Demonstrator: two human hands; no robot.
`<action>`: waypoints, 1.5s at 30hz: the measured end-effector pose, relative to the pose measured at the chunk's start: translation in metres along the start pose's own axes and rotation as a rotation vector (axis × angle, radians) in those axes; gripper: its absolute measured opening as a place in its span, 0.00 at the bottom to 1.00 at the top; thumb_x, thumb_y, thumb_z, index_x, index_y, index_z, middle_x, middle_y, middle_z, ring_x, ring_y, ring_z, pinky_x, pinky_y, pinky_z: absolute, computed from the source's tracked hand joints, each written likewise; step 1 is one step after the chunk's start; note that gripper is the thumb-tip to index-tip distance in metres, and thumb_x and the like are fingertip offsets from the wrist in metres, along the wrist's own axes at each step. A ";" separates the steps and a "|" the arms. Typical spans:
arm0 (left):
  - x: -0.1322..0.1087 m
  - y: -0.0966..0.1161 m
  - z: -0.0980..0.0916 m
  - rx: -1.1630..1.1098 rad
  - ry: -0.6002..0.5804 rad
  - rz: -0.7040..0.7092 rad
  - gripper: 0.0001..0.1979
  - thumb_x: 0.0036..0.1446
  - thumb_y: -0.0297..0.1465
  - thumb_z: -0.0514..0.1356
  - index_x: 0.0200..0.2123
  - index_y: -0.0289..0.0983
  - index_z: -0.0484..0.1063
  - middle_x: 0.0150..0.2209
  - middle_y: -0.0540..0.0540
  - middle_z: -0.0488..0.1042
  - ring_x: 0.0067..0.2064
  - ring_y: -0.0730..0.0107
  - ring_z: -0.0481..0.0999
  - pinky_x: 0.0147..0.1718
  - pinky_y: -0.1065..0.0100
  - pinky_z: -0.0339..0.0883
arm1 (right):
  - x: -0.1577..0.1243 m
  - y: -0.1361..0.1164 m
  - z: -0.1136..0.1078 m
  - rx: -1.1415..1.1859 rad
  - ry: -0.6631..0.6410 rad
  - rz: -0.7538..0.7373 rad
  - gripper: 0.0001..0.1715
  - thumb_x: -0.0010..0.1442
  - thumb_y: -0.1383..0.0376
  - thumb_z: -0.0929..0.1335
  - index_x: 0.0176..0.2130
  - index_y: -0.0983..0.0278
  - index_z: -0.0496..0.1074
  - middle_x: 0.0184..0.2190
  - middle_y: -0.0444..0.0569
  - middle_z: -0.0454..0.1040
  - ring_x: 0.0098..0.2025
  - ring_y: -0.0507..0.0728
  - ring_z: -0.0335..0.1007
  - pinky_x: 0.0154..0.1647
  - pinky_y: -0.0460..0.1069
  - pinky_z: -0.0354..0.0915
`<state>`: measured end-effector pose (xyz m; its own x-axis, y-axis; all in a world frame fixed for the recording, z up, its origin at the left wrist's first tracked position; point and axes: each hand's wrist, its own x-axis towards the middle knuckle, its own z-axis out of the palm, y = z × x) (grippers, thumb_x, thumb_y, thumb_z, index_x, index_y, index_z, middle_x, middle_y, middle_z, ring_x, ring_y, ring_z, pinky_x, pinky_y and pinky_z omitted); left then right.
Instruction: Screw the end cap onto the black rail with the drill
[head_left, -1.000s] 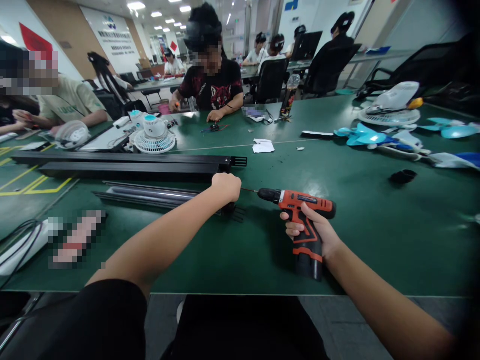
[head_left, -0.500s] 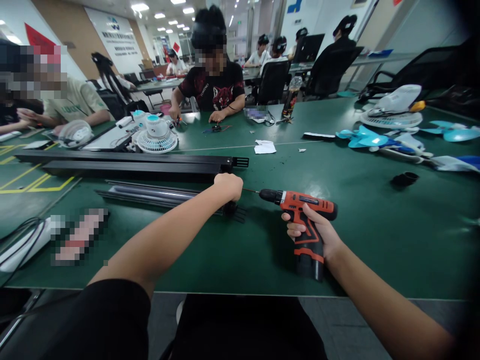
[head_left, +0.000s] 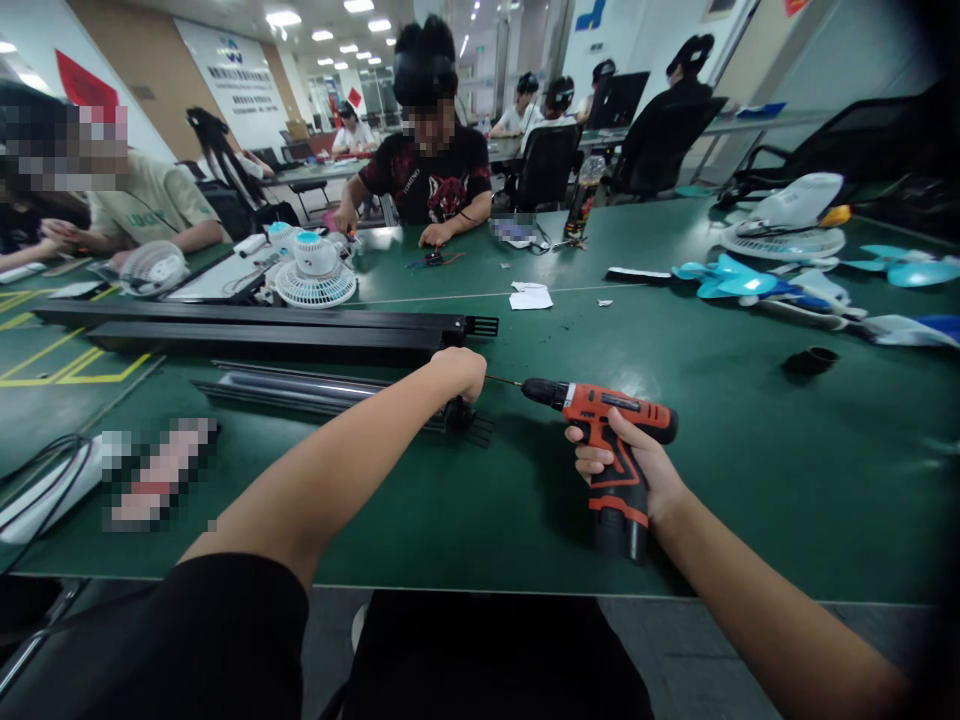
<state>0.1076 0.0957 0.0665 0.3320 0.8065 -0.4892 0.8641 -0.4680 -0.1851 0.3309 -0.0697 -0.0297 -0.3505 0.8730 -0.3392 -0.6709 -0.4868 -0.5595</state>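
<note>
A red and black cordless drill [head_left: 619,412] is gripped in my right hand [head_left: 645,462], its handle down and its chuck pointing left. From the chuck a long thin bit [head_left: 504,381] reaches to my left hand [head_left: 460,373]. That hand is closed like a fist at the right end of a long dark glossy housing [head_left: 300,391], which has thin prongs sticking out there. What its fingers hold is hidden behind the hand. Just beyond lie two long black panels [head_left: 270,340], close to my left knuckles.
White fan parts [head_left: 315,272] stand at the back left; blue fan blades [head_left: 724,275] lie at the right. A black ring-shaped piece [head_left: 810,361], paper scraps [head_left: 530,296] and a bottle [head_left: 581,205] are on the green table [head_left: 450,520]. A co-worker [head_left: 431,160] sits opposite, hands on small parts.
My hands and the drill stay almost in place; the view has shifted very slightly. The co-worker opposite has moved a hand a little.
</note>
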 end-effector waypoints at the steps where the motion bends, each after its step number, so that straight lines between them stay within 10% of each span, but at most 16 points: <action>1: 0.001 -0.001 0.000 -0.009 -0.002 0.006 0.27 0.40 0.28 0.75 0.48 0.37 0.84 0.41 0.35 0.84 0.45 0.47 0.83 0.45 0.61 0.77 | 0.000 0.000 0.001 -0.006 0.003 -0.006 0.23 0.57 0.50 0.77 0.40 0.64 0.73 0.22 0.41 0.60 0.22 0.50 0.58 0.23 0.44 0.67; 28: 0.023 -0.007 0.001 0.010 -0.183 0.109 0.07 0.38 0.28 0.72 0.25 0.38 0.81 0.20 0.47 0.77 0.31 0.58 0.78 0.44 0.61 0.73 | -0.004 -0.002 0.009 0.017 -0.006 -0.001 0.19 0.60 0.52 0.76 0.39 0.64 0.72 0.24 0.43 0.65 0.22 0.49 0.56 0.22 0.44 0.69; 45: -0.002 -0.034 -0.004 -0.191 -0.157 0.298 0.11 0.48 0.29 0.65 0.35 0.35 0.86 0.40 0.40 0.85 0.43 0.56 0.82 0.44 0.64 0.74 | -0.003 0.001 0.006 -0.015 0.024 0.012 0.21 0.60 0.48 0.74 0.39 0.62 0.71 0.21 0.41 0.58 0.22 0.51 0.55 0.22 0.47 0.66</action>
<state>0.0789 0.1111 0.0769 0.5297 0.5735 -0.6248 0.7984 -0.5858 0.1392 0.3279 -0.0723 -0.0248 -0.3424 0.8663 -0.3638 -0.6572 -0.4975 -0.5662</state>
